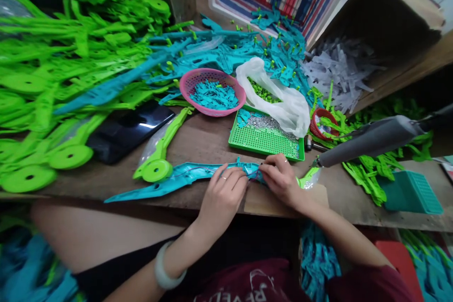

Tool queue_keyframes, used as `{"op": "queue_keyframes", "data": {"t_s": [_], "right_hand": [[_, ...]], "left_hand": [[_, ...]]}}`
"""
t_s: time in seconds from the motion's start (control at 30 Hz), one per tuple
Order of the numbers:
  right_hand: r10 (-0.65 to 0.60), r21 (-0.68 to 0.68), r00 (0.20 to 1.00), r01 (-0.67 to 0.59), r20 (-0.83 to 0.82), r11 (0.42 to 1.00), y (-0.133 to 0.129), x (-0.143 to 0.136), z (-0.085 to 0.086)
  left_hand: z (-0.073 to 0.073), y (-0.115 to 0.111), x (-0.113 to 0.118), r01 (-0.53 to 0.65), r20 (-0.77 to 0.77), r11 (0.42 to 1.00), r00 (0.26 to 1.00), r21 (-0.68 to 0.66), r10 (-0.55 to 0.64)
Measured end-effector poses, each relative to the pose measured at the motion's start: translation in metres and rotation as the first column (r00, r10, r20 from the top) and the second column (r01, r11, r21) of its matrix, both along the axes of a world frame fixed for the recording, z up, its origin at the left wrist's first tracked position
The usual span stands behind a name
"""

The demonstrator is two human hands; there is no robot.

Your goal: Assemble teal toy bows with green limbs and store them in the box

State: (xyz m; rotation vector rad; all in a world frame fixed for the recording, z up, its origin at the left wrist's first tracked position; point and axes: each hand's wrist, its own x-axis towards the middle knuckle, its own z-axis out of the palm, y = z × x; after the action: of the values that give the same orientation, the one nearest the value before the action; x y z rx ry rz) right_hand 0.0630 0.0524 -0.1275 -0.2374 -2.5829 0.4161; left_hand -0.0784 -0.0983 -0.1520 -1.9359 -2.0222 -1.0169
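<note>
A long, curved blue plastic part (180,175) lies at the table's front edge, its pointed end toward the left. My left hand (226,191) rests over its middle, fingers bent together and gripping it. A thin purple cord (254,179) runs along the part's hollow side and shows between my hands. My right hand (281,180) pinches at the part's right portion, fingertips closed at the cord; the exact grip is partly hidden. A bright green part with a round end (155,170) lies against the blue part's left portion.
Piled green parts (67,47) fill the left, and blue parts (226,52) the back. Ahead stand a pink basket (212,112), a green tray (247,138) with small metal pieces and a white bag (295,108). A grey-sleeved tool (371,139) juts in from the right.
</note>
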Motion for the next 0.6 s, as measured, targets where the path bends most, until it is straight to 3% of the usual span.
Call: {"op": "queue_keyframes", "data": {"t_s": [0.13,0.2,0.4,0.6], "right_hand": [[0.0,-0.311,0.999,0.014,0.046,0.95,0.01,-0.015,-0.006],[0.033,-0.375,0.996,-0.001,0.081,0.927,0.015,-0.022,-0.008],[0.063,-0.263,0.988,-0.024,0.142,0.964,0.019,-0.028,-0.014],[0.055,-0.29,0.982,-0.001,0.178,0.957,0.018,-0.029,-0.01]], "left_hand": [[-0.006,-0.001,0.001,0.0,-0.045,0.998,0.999,0.064,0.003],[-0.01,-0.001,0.0,0.0,-0.046,0.997,0.999,0.073,0.003],[-0.016,-0.004,-0.001,0.025,-0.114,0.997,0.993,0.072,-0.017],[-0.019,-0.007,-0.004,0.062,-0.091,0.998,0.994,0.031,-0.059]]}}
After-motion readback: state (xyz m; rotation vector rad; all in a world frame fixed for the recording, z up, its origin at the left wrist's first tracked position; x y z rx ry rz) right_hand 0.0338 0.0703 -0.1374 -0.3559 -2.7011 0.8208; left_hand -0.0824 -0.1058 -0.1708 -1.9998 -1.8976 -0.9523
